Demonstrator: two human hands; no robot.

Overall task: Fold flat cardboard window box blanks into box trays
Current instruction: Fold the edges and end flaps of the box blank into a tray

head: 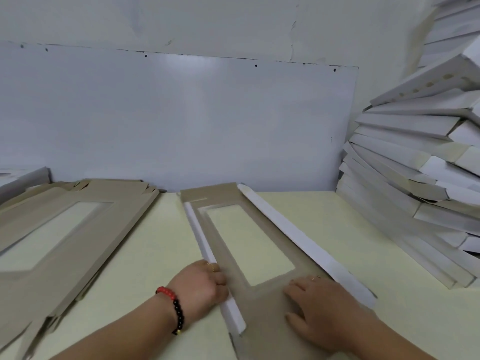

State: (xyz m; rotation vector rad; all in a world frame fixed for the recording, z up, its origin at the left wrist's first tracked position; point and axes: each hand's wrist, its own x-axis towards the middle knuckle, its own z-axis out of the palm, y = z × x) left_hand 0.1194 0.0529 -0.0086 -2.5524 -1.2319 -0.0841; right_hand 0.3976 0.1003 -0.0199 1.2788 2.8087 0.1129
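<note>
A brown cardboard window box blank lies lengthwise on the pale yellow table, its clear window in the middle. Both long side flaps show their white faces: the right flap and the left flap are folded up along the edges. My left hand, with a red and black bead bracelet, has curled fingers against the near part of the left flap. My right hand lies flat, fingers spread, pressing the blank's near brown panel down.
A stack of flat brown blanks with windows sits at the left. Folded white box trays are piled high at the right against the wall. A grey-white board leans behind the table.
</note>
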